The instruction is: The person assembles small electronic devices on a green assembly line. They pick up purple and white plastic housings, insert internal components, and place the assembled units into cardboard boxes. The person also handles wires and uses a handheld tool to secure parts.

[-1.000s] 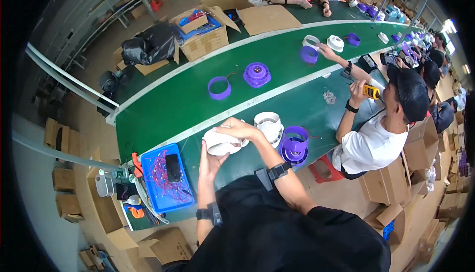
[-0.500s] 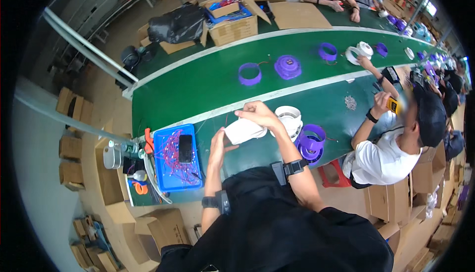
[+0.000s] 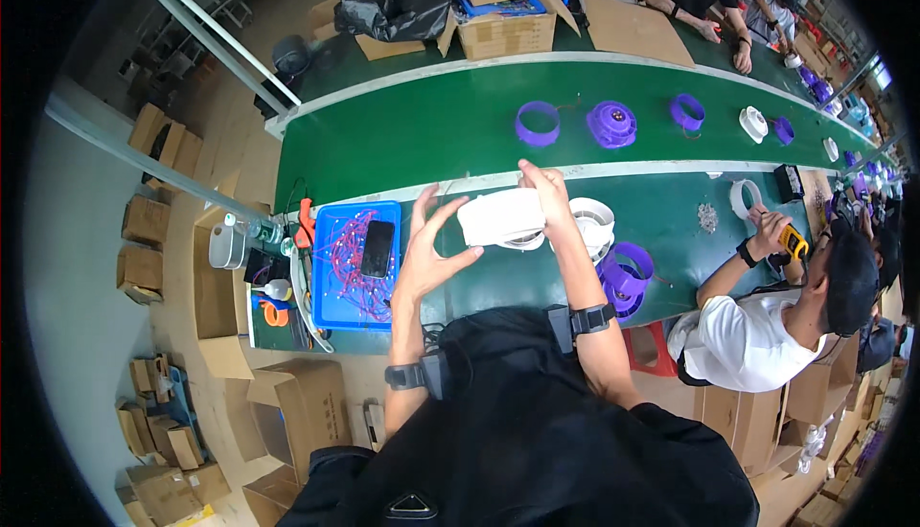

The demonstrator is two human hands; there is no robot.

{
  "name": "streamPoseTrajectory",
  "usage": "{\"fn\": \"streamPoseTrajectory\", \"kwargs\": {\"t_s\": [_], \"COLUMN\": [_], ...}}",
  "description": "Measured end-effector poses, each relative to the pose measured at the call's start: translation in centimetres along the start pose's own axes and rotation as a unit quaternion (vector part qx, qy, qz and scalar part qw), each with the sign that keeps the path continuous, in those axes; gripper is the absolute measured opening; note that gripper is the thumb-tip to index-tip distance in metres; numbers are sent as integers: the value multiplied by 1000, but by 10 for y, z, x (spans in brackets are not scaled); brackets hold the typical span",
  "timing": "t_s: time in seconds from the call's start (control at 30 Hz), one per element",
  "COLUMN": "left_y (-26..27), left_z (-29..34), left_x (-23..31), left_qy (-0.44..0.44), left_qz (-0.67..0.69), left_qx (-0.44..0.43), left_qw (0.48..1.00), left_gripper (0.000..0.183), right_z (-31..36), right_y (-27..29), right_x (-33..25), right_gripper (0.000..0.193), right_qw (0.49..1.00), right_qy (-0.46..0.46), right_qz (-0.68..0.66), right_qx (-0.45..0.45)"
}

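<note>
In front of me, over the near green table, my right hand (image 3: 546,199) grips a white plastic ring-shaped housing (image 3: 500,217) by its right end. My left hand (image 3: 429,251) is open at the housing's left end, thumb and fingers spread; whether a fingertip touches it I cannot tell. Below the housing, part of a white round piece (image 3: 525,242) shows, mostly hidden. Just right of my right hand stands a white round fan-like unit (image 3: 591,220). Beside it, a purple ring (image 3: 629,266) sits on a purple base (image 3: 623,305).
On my left lies a blue tray (image 3: 328,314) with red-purple wires (image 3: 345,259) and a black phone (image 3: 378,248). Purple rings (image 3: 538,124) and housings line the green belt (image 3: 402,144) ahead. At right, a co-worker (image 3: 767,326) holds a yellow tool (image 3: 793,241); screws (image 3: 707,217) lie nearby.
My left hand has opened away from the white housing, which now sits more level in my right hand. The view has shifted. The co-worker's white ring has moved from the belt to the near table.
</note>
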State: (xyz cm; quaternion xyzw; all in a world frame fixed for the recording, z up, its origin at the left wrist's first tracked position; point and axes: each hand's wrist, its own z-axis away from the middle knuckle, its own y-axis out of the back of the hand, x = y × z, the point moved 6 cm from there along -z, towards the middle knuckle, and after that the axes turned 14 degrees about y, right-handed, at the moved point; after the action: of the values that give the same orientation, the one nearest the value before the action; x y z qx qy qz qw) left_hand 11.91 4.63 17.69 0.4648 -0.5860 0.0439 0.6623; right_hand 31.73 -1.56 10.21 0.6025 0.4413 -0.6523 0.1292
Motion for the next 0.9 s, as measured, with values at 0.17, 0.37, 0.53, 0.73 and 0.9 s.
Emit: {"fn": "streamPoseTrajectory", "kwargs": {"t_s": [0.17, 0.37, 0.53, 0.73, 0.9], "left_y": [-8, -33, -53, -48, -42], "left_z": [-12, -3, 8, -23, -112], "left_x": [-37, -108, -174, -269, -279], "left_qy": [177, 425, 434, 517, 492], "left_qz": [233, 636, 612, 511, 441], "left_qx": [-57, -47, -173, -22, 69], "left_qw": [955, 643, 638, 686, 747], "left_gripper": [61, 49, 42, 55, 57], "right_z": [14, 21, 18, 24, 34], "right_y": [-16, -47, -19, 80, 105], "right_x": [22, -9, 26, 90, 119], "right_gripper": [31, 49, 42, 30, 26], "right_qw": [968, 970, 954, 895, 825], "right_qy": [-207, -30, -110, -220, -277], "right_qz": [-139, 66, 166, 371, 461], "right_qx": [-2, -233, -222, -109, -171]}}
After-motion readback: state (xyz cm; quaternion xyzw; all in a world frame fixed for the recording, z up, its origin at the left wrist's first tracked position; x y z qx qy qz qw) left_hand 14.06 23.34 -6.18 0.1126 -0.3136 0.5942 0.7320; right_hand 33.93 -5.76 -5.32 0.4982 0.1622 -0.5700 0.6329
